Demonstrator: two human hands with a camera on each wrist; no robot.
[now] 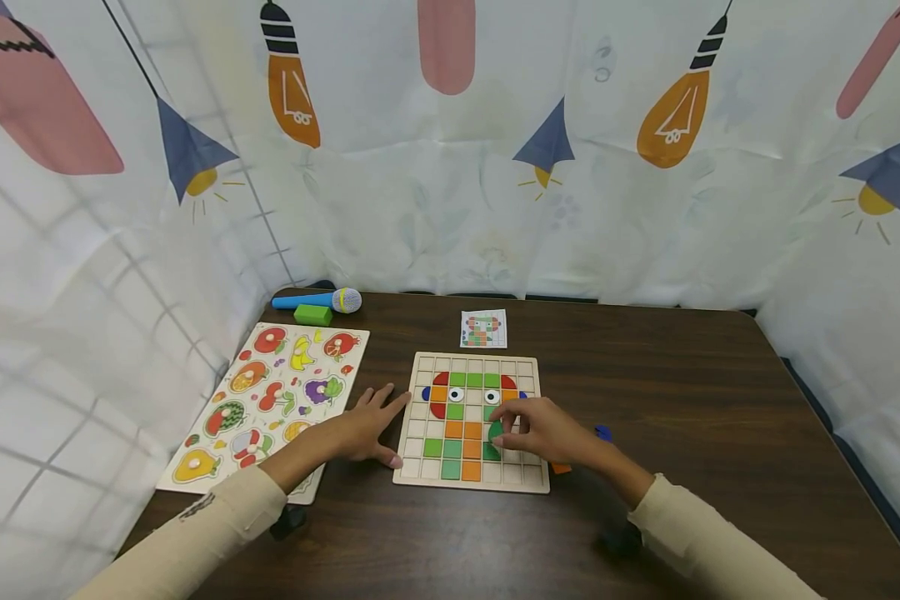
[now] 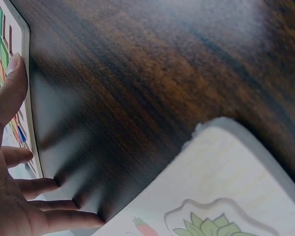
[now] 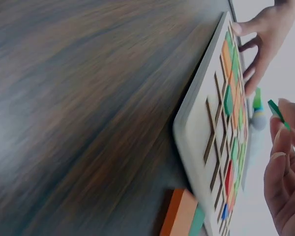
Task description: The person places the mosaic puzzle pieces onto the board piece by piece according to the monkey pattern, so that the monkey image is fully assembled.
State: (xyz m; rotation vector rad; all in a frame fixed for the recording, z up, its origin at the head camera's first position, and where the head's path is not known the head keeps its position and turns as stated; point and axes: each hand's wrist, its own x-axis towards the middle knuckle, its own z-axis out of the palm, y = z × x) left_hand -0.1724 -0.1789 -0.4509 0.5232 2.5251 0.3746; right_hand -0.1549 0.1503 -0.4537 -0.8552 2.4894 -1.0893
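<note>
A pale wooden grid board [image 1: 412, 468] holds green, orange, red and blue pieces and two eye pieces, arranged like a figure. Over its right side my right hand [image 1: 546, 427] pinches a thin green piece [image 3: 279, 114] between thumb and fingertips, held above the grid. Its full outline is partly hidden by the fingers. My left hand [image 1: 363, 427] has its fingers spread at the board's left edge; in the left wrist view the thumb touches the board's rim. A small picture card [image 1: 483, 329] showing a similar coloured figure lies behind the board.
A fruit puzzle board [image 1: 221, 454] lies at the left. Behind it are a blue toy microphone [image 1: 307, 301] and a green block [image 1: 312, 315]. Right of the grid board, near my right wrist, lie an orange piece [image 1: 561, 468] and a blue piece [image 1: 603, 432].
</note>
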